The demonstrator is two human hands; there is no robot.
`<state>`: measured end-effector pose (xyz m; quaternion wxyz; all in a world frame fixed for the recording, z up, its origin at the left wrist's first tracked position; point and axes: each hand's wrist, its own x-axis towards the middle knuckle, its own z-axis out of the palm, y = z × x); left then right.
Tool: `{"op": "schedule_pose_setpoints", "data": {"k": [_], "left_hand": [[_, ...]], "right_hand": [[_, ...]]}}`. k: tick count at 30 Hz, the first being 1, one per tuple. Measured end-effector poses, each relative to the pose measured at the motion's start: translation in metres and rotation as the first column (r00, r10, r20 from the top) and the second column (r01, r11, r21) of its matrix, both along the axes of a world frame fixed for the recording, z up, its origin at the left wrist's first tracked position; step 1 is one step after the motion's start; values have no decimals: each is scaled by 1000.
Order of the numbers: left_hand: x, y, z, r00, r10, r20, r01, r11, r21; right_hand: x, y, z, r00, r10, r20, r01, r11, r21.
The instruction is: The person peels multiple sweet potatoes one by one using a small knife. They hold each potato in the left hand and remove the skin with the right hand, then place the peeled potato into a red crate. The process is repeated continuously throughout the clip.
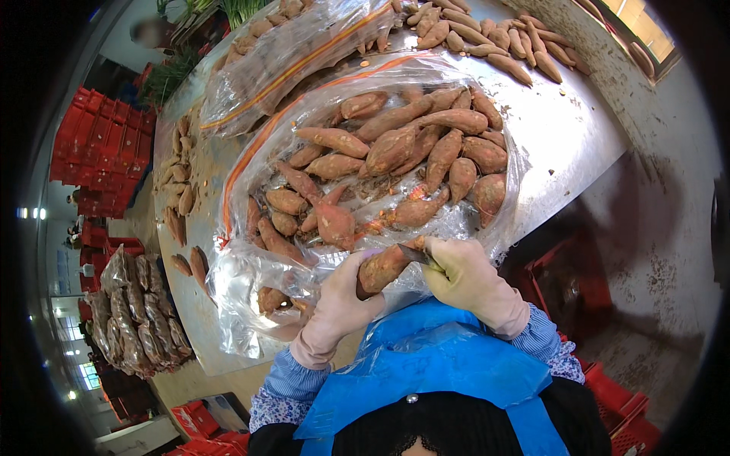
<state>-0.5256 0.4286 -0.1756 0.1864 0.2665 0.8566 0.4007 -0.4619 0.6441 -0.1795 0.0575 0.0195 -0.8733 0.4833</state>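
Note:
My gloved left hand (344, 302) grips a sweet potato (383, 270) around its lower part, just in front of my blue apron (442, 356). A knife with a dark blade (414, 254) is in my gloved right hand (463, 278), its blade against the upper end of that sweet potato. Most of the knife's handle is hidden by my fingers. Beyond both hands lies an opened clear plastic bag (251, 165) with an orange stripe along its edge. Many loose sweet potatoes (393, 149) rest in it, with crumbs of soil among them.
Behind the opened bag, another clear bag (296, 62) of sweet potatoes lies on the metal table (570, 131). More sweet potatoes (502, 40) are spread at the far right, by a wall (644, 119). Stacked red crates (102, 142) and filled bags (137, 313) stand at left; a red crate (616, 399) is at lower right.

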Motion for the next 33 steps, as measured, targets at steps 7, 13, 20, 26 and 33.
{"op": "schedule_pose_setpoints", "data": {"k": [7, 13, 20, 26, 33], "left_hand": [[0, -2, -2, 999, -25, 47, 22, 998, 59], [-6, -7, 0, 672, -24, 740, -345, 874, 341], [-14, -24, -7, 369, -382, 847, -518, 672, 529], [-11, -44, -11, 333, -413, 848, -683, 514, 519], [0, -110, 15, 544, 136, 828, -778, 452, 437]], "right_hand": [[-4, 1, -29, 995, -90, -44, 91, 996, 16], [-5, 24, -42, 945, -86, 317, 188, 934, -305], [-11, 6, -43, 902, 5, 432, 192, 891, -412], [-20, -22, -38, 875, 165, 455, 38, 914, -404], [-33, -51, -31, 872, 177, 456, -107, 979, -174]]}}
